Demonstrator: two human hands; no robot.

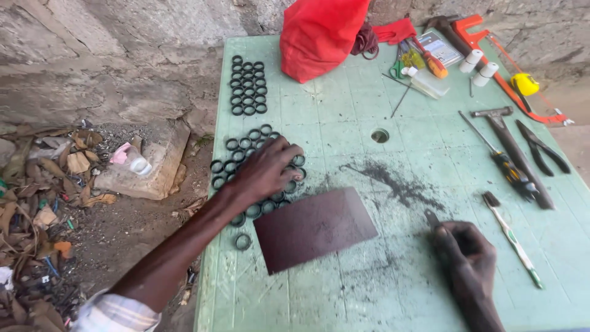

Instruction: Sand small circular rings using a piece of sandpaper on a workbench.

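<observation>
Our right hand (468,251), lower right of the frame, is fisted around a small dark-handled tool (432,217).
From the head view, our left hand (265,169) lies left of centre, fingers spread and pressed down on a cluster of black rubber rings (236,155), not gripping any single one. Our hands are well apart. Between them lies a dark rectangular sheet (313,228), its long axis running lower left to upper right; the left hand is nearer it. A second block of rings (247,85) sits at upper left of the green table (344,117), with a hammer (511,149), screwdriver (501,161) and toothbrush (511,237) at right.
</observation>
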